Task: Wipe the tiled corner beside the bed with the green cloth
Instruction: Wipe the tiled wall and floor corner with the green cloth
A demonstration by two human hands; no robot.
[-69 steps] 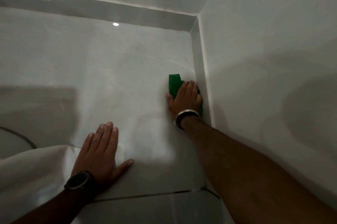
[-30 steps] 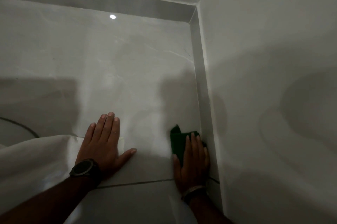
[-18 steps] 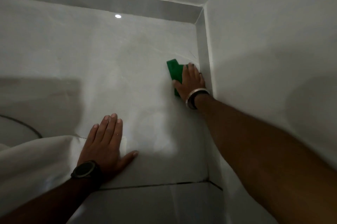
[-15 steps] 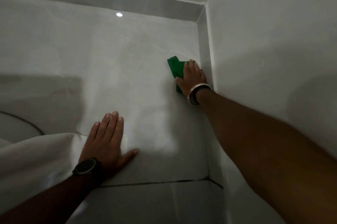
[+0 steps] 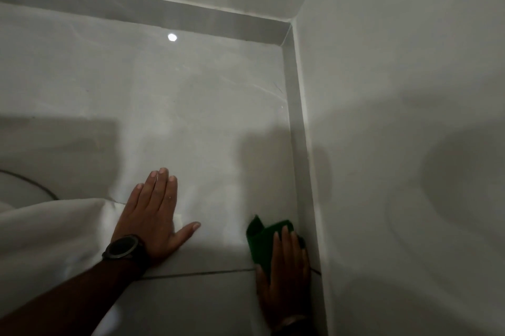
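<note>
Pressing green cloth (image 5: 259,241) flat under straight fingers of right hand (image 5: 287,278) at 5 o'clock, against skirting tile (image 5: 300,171). Resting left hand (image 5: 153,215) flat, holding nothing, at 7 o'clock across white sheet (image 5: 54,232) and floor tile (image 5: 205,117). Too dark to read: watch (image 5: 123,247) dial.

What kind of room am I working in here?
Likely a bedroom floor corner: glossy floor tiles meet a tiled skirting below plain walls, and a white bed sheet drapes onto the floor at the left.

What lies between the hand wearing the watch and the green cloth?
Only bare glossy tile, as the head view shows. The left hand and the green cloth under the right hand lie apart.
</note>
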